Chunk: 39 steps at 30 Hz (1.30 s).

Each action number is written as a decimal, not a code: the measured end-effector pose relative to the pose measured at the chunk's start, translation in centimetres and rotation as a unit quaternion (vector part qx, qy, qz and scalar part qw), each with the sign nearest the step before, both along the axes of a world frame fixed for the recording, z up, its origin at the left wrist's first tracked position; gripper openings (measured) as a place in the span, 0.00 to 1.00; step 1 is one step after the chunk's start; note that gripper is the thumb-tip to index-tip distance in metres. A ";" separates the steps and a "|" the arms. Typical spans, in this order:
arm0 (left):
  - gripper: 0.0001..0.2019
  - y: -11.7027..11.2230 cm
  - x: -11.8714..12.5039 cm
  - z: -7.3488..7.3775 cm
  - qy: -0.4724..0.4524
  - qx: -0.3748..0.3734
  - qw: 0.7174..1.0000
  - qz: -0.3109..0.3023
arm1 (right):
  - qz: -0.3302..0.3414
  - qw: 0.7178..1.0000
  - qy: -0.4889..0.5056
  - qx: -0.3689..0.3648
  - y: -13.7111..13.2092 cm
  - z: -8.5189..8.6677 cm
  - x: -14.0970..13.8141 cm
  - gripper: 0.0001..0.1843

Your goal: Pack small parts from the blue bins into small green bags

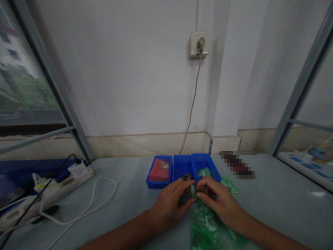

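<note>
My left hand (pixel 170 205) and my right hand (pixel 221 199) meet in front of three blue bins, fingers curled and pinched together on a small clear-green plastic bag (pixel 193 190) between them. Under my right forearm lies a heap of green plastic bags (pixel 208 225). The left bin (pixel 159 172) holds red packets. Small dark parts (pixel 186 177) lie in the middle bin (pixel 182 166). Green bags fill the right bin (pixel 205 166). What is inside the pinched bag is too blurred to tell.
A white power strip (pixel 65 182) with white and black cables (pixel 101 201) lies at the left of the grey table. A cord (pixel 192 104) hangs from a wall socket (pixel 199 45). Windows flank both sides. A pixelated object (pixel 238 165) lies at the back right.
</note>
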<state>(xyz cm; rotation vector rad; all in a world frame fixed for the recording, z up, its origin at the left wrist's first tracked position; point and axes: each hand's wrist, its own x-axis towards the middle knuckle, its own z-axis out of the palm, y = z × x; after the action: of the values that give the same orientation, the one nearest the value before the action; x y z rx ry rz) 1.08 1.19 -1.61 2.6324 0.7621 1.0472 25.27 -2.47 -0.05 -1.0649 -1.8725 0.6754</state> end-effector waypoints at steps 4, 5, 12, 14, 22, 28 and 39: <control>0.26 -0.3 0.1 0.6 0.008 0.002 1.000 -0.007 | -0.005 1.000 0.006 0.001 0.1 0.1 -0.1 0.10; 0.27 -0.3 0.0 0.6 0.013 0.000 1.000 -0.010 | -0.008 1.000 0.005 -0.001 0.1 0.1 -0.1 0.11; 0.41 0.0 -0.3 0.0 0.038 0.007 0.999 -0.010 | -0.012 1.000 0.014 0.000 0.0 0.3 -0.1 0.14; 0.36 -0.1 -0.2 0.2 0.035 0.010 0.999 -0.008 | -0.009 1.000 0.018 -0.002 -0.2 0.5 -0.1 0.16; 0.15 -0.6 0.4 1.9 0.016 0.041 0.999 -0.001 | 0.047 0.999 0.014 -0.014 -0.6 0.4 0.0 0.25; 0.22 0.0 0.5 1.1 0.011 0.064 0.998 0.014 | 0.014 0.999 -0.027 0.038 -0.1 0.2 -0.1 0.11; 0.12 -0.1 0.3 0.4 -0.028 -0.012 1.000 0.003 | -0.012 1.000 -0.002 -0.018 -0.2 0.0 0.0 0.09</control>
<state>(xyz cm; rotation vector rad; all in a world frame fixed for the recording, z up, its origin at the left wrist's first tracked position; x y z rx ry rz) 1.41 1.08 -1.24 2.5714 0.7663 1.1002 25.24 -2.65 -0.07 -1.1099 -1.8546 0.6953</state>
